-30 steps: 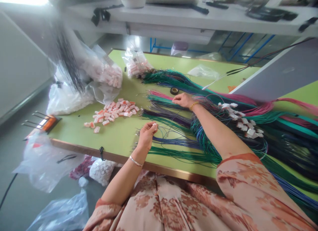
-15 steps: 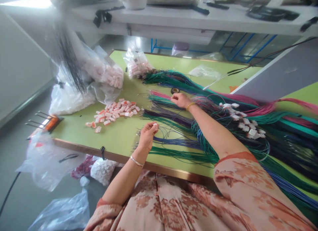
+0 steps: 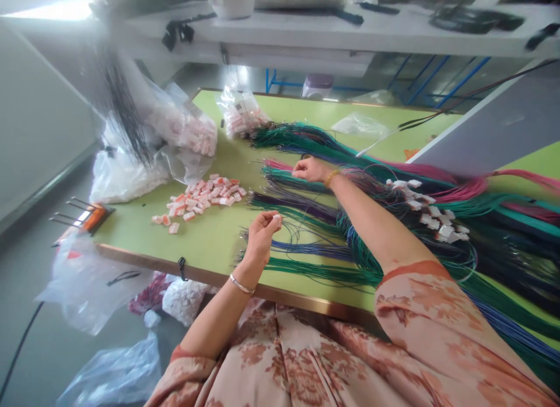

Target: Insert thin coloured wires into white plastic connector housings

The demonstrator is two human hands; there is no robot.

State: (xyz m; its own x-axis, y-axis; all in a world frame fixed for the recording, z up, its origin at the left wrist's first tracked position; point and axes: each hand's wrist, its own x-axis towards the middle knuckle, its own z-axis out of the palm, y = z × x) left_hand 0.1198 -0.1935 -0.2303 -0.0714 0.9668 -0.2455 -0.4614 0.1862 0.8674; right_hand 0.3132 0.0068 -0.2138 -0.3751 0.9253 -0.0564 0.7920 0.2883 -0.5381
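My left hand (image 3: 261, 235) is closed in a pinch around a small white connector (image 3: 277, 218), just above the table's near side. Thin wires (image 3: 291, 235) trail to the right from beside the connector. My right hand (image 3: 311, 169) hovers over the pink wires (image 3: 276, 164) and teal wires with its fingertips pressed together; whatever they hold is too small to make out. Between my hands lie grey and dark purple wires (image 3: 301, 202). Blue wires (image 3: 312, 251) and green wires (image 3: 319, 271) stretch to the right of my left hand.
Loose white-and-orange connectors (image 3: 210, 196) lie left of my hands. Wired white connectors (image 3: 431, 214) rest beyond my right forearm. Bagged connectors (image 3: 240, 115) stand at the back. An orange-based pronged holder (image 3: 94, 217) sits at the table's left corner. A grey panel (image 3: 494, 121) rises at right.
My right hand has shifted slightly left and up over the pink and teal wires, now covering most of the black tape roll. My left hand stays nearly in place with the connector.
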